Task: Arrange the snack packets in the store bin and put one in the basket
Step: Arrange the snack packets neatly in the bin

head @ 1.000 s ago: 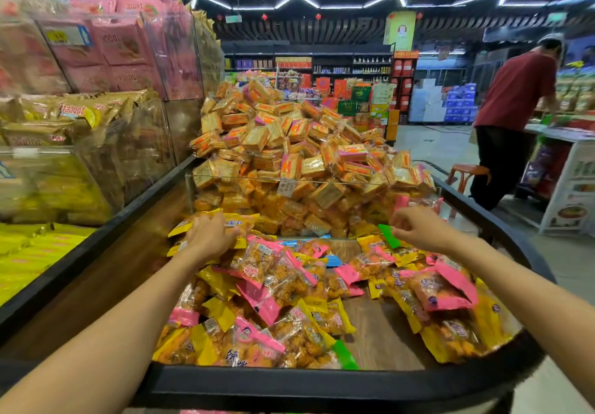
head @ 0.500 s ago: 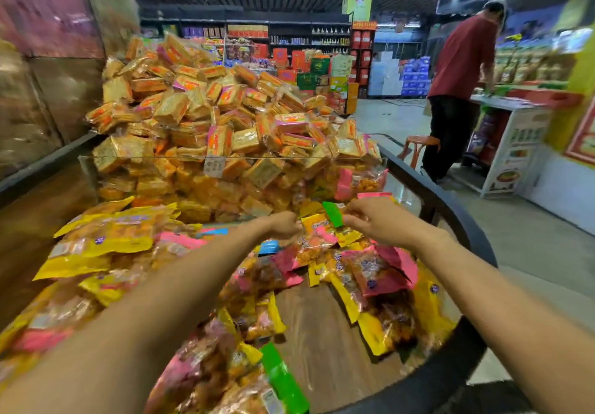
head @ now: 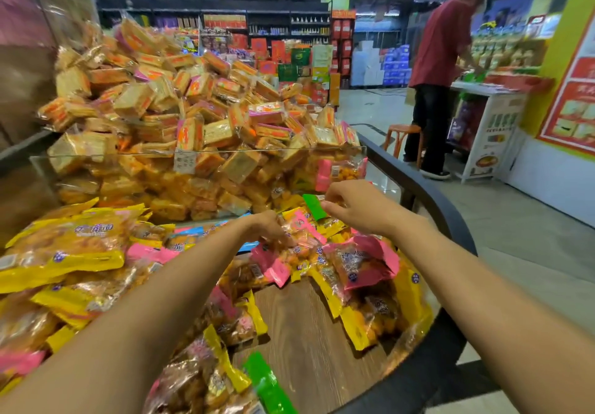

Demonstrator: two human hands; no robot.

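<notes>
Two hands over the bin, close together but not touching, both just in front of the glass divider. My left hand has fingers curled down into a pink-edged packet on the heap; whether it actually grips it I cannot tell. My right hand pinches the end of a green-edged packet lying nearest the divider.

Loose packets, yellow and pink, are heaped in front of the divider on the left and along the rim on the right, with bare wood floor between. A second green packet lies far back from the divider, toward me. No basket in view.

Judgement: still arranging. To do it well, lift the green one by its sealed edge rather than the filled middle, so the snack inside does not crush. Lay packets flat, face up, edges parallel to the divider. Film is slick; a heap slides easily, so move one at a time.
</notes>
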